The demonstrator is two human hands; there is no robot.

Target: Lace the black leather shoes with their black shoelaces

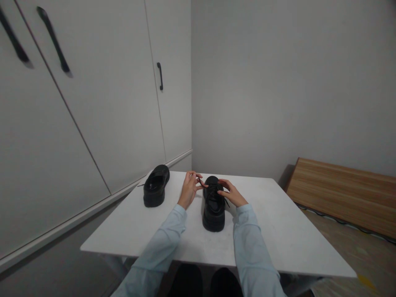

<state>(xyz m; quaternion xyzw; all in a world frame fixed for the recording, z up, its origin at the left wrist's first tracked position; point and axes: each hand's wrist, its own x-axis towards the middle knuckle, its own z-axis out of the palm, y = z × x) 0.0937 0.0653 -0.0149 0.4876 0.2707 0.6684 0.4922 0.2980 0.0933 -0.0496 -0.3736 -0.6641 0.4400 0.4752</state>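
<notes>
A black lace-up shoe [213, 220] stands upright on the white table in front of me, toe pointing away and heel toward me. On its left side, my left hand [191, 187] pinches a dark shoelace [201, 182] that runs toward the shoe's front. My right hand [231, 192] rests at the shoe's right side, thumb and fingers curved against the laced part; whether it grips a lace there is too small to make out. A loose lace end [227, 203] sticks out below the right hand. The second black shoe [154, 192] stands farther left, apart from both hands.
The white table [272, 235] stands close to white cabinets [102, 103] with black handles on the left. A grey wall [287, 90] rises behind it. At the right, a wood-grain panel [343, 194] leans against the wall. My knees [188, 280] are under the front edge.
</notes>
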